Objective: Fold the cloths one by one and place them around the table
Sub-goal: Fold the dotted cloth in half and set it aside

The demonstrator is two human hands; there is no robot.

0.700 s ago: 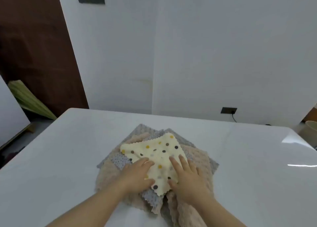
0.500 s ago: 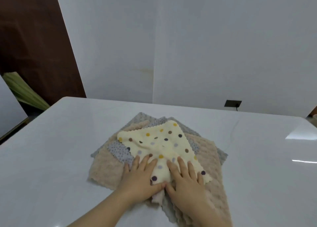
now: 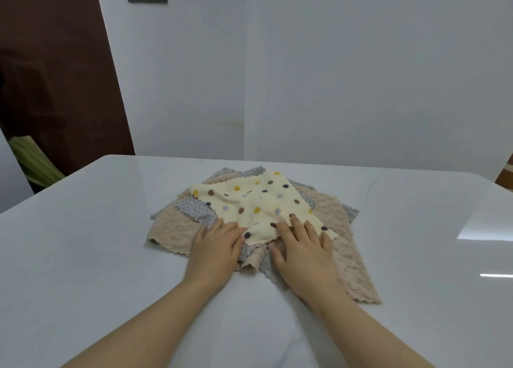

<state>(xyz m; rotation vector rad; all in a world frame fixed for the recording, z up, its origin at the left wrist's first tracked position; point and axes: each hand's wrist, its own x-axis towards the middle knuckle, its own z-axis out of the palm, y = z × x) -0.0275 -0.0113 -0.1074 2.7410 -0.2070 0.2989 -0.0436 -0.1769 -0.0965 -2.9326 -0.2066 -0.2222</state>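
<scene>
Soft cream cloth with coloured dots (image 3: 249, 201) lies on top of messy pile, middle of shiny white worktop (image 3: 97, 228). Under it: fuzzy tan cloth (image 3: 172, 228), bumpy grey cloth (image 3: 194, 208), more tan at right. Left hand (image 3: 215, 246) open, flat, fingers spread on near edge of dotted cloth. Right hand (image 3: 302, 242) open too, fingertips (image 3: 291, 217) pressing cloth, small wrinkle there. Probably pinning top cloth so it slides off alone, ready for folding. Nothing folded yet; no cloth set around worktop.
</scene>
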